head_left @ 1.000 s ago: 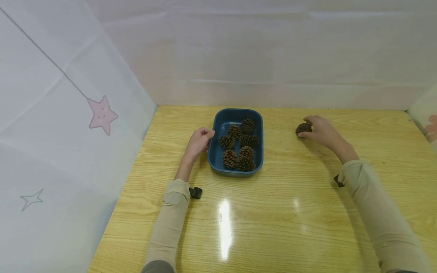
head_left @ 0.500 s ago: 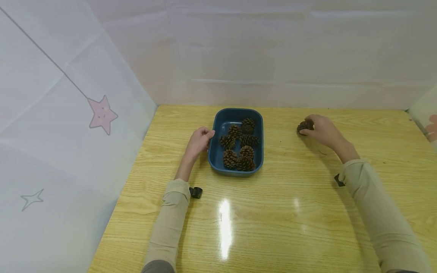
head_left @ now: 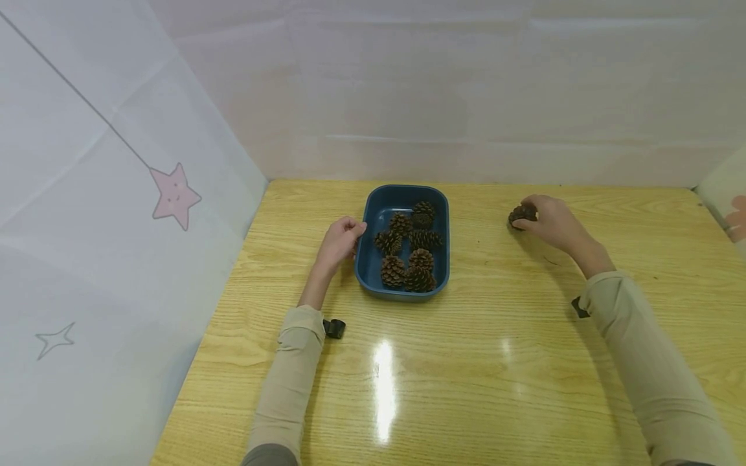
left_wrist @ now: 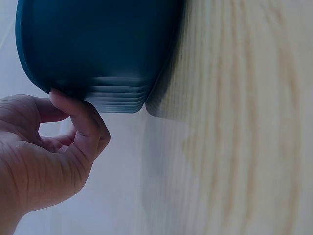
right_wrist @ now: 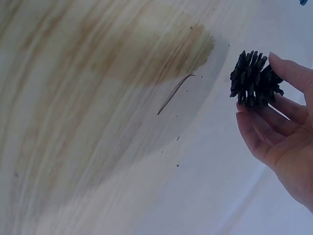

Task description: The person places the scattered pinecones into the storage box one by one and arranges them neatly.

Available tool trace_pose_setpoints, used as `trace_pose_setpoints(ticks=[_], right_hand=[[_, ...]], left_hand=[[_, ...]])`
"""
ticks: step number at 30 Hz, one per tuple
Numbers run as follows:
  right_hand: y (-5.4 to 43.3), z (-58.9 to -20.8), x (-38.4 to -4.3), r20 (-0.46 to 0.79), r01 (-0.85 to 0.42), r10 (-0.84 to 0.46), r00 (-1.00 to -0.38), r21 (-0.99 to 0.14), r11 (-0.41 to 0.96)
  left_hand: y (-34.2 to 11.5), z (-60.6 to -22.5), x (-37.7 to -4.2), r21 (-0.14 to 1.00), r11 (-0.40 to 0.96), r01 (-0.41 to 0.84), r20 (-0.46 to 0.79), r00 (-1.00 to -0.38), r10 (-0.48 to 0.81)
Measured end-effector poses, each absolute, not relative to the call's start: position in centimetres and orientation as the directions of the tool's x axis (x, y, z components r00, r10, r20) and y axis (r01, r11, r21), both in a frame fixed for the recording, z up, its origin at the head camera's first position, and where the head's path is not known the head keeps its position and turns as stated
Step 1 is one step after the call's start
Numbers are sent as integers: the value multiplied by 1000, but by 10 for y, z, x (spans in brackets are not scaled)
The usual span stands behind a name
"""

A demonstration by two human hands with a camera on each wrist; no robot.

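A dark blue rectangular bin (head_left: 402, 295) stands on the table with several brown pine cones (head_left: 421, 259) lying inside. On its left side my left hand (head_left: 339, 243) pinches the rim between thumb and fingers; the left wrist view shows those fingers (left_wrist: 88, 125) against the bin's outer wall (left_wrist: 112, 49). Off to the right, my right hand (head_left: 553, 223) grips a single pine cone (head_left: 520, 216). Thumb and fingertips are round that pine cone (right_wrist: 254, 78) in the right wrist view, where it looks raised above the table.
The wooden table (head_left: 466, 362) meets a pale sheet wall (head_left: 408, 97) at the back and another at the left. A thin dry needle (right_wrist: 175, 95) and small crumbs lie on the tabletop near the right hand.
The right hand with its pine cone has shifted slightly to the right and away from me. A small speck now shows on the table between bin and hand. The left hand and bin stay put.
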State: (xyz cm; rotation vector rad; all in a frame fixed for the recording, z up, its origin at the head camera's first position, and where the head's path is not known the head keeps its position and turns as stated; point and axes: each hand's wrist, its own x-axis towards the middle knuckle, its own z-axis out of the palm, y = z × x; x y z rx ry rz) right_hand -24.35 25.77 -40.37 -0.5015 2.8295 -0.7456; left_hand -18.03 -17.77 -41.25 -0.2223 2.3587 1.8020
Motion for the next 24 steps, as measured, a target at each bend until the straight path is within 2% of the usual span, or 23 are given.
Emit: trace_pose_setpoints(ticks=[24], right_hand=[[253, -394, -243, -79, -282, -367, -927, -498, 820]], left_hand=[[-178, -414, -180, 938, 273, -212, -214, -977, -23]])
